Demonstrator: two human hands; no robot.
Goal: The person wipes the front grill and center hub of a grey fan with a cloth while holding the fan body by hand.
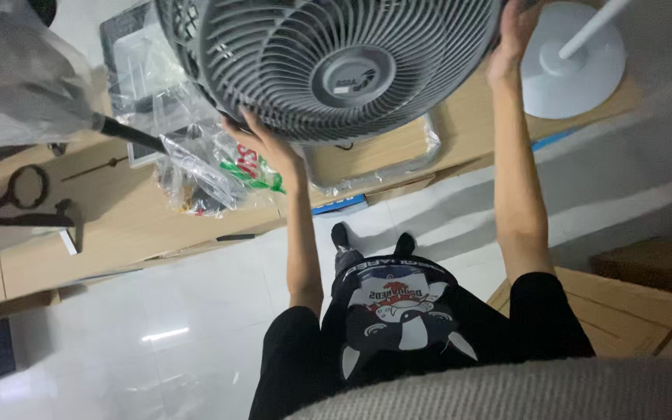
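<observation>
We hold grey fan head (336, 66) up over flattened cardboard (118, 233) on white floor (196, 311). Left hand (262, 144) grips lower rim of grille, fingers curled against it. Right hand (511, 35) presses opposite rim, fingers stretched flat along edge; fingertips hidden, so we cannot tell how firmly it clasps. Crumpled plastic bags (211, 167) lie just beside left hand. White round fan base (577, 74) rests near right hand.

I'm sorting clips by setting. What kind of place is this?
Probably an indoor workshop or assembly area: a grey fan head held over flattened cardboard on a glossy tiled floor, with a white fan base nearby.
</observation>
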